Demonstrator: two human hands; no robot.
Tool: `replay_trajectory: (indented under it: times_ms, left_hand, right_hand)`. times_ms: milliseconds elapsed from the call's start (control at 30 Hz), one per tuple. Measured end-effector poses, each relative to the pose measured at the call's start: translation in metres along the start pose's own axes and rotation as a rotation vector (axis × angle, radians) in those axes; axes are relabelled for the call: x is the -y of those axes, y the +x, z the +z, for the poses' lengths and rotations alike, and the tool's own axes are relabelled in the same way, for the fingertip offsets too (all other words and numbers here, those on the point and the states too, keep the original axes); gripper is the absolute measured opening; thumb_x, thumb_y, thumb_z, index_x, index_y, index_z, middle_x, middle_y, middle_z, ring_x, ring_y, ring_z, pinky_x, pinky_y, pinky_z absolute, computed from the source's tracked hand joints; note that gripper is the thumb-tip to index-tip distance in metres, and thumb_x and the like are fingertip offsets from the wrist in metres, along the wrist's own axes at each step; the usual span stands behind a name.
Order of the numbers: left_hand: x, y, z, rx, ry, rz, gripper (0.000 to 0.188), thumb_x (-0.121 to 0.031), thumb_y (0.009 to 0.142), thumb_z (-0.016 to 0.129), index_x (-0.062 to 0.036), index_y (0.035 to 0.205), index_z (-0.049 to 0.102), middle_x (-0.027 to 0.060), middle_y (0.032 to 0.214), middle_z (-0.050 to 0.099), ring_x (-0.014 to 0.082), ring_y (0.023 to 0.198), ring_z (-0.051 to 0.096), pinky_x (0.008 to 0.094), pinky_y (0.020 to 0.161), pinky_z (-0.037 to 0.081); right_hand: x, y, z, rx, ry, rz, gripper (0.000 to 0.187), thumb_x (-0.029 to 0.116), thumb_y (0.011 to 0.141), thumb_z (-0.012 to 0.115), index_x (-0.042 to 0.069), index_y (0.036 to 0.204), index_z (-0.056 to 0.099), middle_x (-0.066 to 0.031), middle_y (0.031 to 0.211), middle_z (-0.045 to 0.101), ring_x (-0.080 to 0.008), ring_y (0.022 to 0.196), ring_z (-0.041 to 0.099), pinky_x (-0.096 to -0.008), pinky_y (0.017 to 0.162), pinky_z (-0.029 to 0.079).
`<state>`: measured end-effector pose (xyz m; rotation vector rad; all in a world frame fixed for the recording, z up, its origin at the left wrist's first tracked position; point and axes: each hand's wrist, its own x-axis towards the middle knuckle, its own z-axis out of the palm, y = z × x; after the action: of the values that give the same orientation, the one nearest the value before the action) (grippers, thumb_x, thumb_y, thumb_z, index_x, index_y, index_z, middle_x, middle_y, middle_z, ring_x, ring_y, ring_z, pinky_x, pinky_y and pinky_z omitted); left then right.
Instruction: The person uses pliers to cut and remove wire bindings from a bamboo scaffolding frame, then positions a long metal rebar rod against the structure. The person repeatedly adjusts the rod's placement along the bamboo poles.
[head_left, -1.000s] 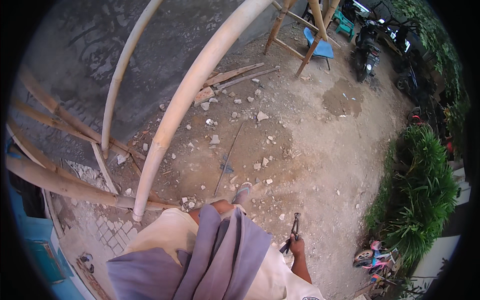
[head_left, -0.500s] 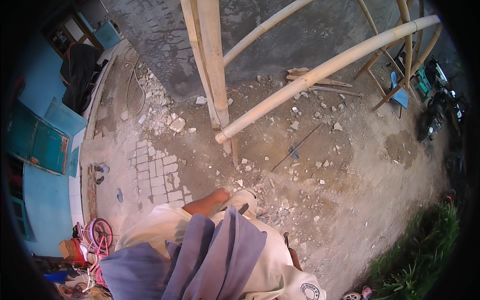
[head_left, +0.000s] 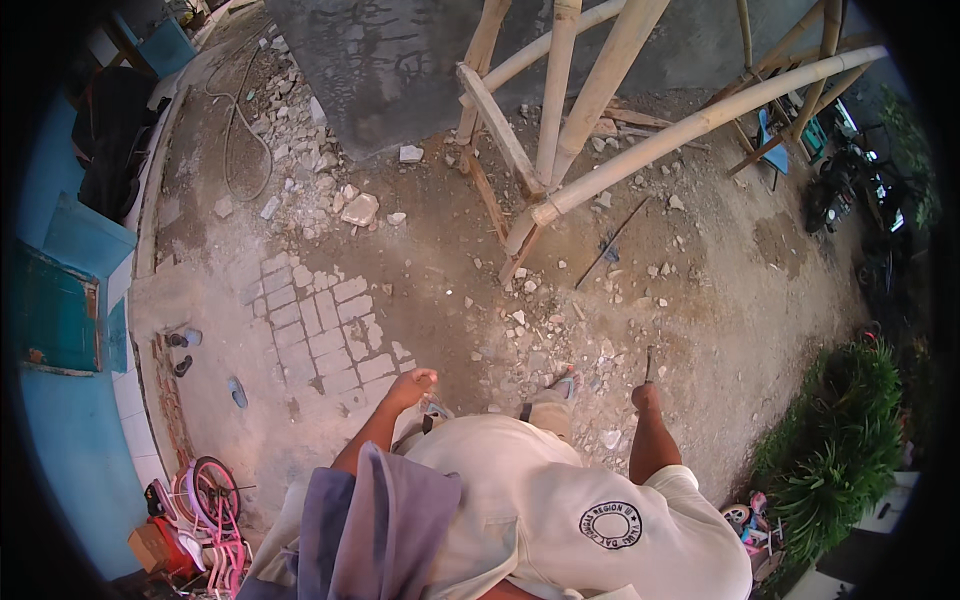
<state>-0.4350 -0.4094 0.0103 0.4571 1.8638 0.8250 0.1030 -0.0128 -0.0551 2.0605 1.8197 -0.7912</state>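
Observation:
My left hand (head_left: 414,385) hangs in front of my left hip with its fingers curled, and nothing shows in it. Out to the right, my right hand (head_left: 648,398) is closed round a thin dark tool (head_left: 649,364) that sticks out forward; its kind is too small to tell. Both hands are well above the ground and touch nothing else. A grey-purple cloth (head_left: 400,500) hangs down over the left of my pale shirt (head_left: 560,500). My sandalled feet stand apart on the dirt, one beside rubble.
Ahead stands a frame of bamboo poles (head_left: 710,130) against a dark grey wall (head_left: 400,70). Broken stones (head_left: 360,209) and a thin rod (head_left: 610,243) lie on the ground. Left are a hose (head_left: 237,130), paving (head_left: 325,330) and a pink bicycle (head_left: 215,500); right, green plants (head_left: 830,450).
My body has turned and straightened, so both hands now show more fully. The cloth sits farther left and lower in view, and the bamboo frame has shifted right.

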Motion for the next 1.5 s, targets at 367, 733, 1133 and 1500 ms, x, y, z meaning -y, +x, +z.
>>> replay_trajectory:
  times_ms: [367, 733, 1133, 1500]
  left_hand:
    - [0.225, -0.165, -0.268, -0.611, -0.567, -0.357, 0.031, -0.031, 0.095, 0.066, -0.0059, 0.112, 0.067, 0.0073, 0.099, 0.073, 0.0119, 0.062, 0.062, 0.0266, 0.054, 0.048]
    - [0.063, 0.038, -0.333, -0.111, -0.275, -0.168, 0.042, -0.039, 0.094, 0.066, -0.0037, 0.118, 0.069, 0.0041, 0.100, 0.071, 0.0141, 0.081, 0.067, 0.0283, 0.072, 0.053]
    - [0.001, 0.170, -0.637, -0.257, 0.172, -0.168, 0.034, -0.032, 0.095, 0.068, -0.0046, 0.114, 0.073, 0.0121, 0.102, 0.076, 0.0220, 0.099, 0.070, 0.0358, 0.090, 0.052]
    - [-0.154, 0.380, -0.751, 0.278, 0.746, 0.092, 0.035, -0.037, 0.094, 0.065, -0.0118, 0.116, 0.074, 0.0194, 0.112, 0.073, 0.0330, 0.104, 0.070, 0.0407, 0.091, 0.054]
  right_hand:
    - [0.363, -0.244, 0.112, 0.361, -0.494, -0.595, 0.062, 0.036, 0.097, 0.055, 0.007, 0.150, 0.040, -0.0321, 0.122, 0.064, -0.0468, 0.117, 0.061, -0.0525, 0.103, 0.046]
    - [0.560, -0.202, 0.194, 0.349, -0.511, -0.540, 0.038, 0.022, 0.087, 0.059, 0.006, 0.120, 0.070, -0.0171, 0.129, 0.066, -0.0391, 0.114, 0.066, -0.0467, 0.096, 0.054]
    - [0.790, -0.109, 0.197, 0.180, 0.066, -0.350, 0.050, 0.026, 0.097, 0.052, 0.002, 0.141, 0.050, -0.0308, 0.122, 0.065, -0.0457, 0.115, 0.062, -0.0516, 0.097, 0.050]
    - [0.876, -0.178, 0.252, 0.185, 0.095, 0.021, 0.048, 0.032, 0.098, 0.054, 0.002, 0.135, 0.054, -0.0290, 0.124, 0.064, -0.0455, 0.115, 0.063, -0.0522, 0.093, 0.053]
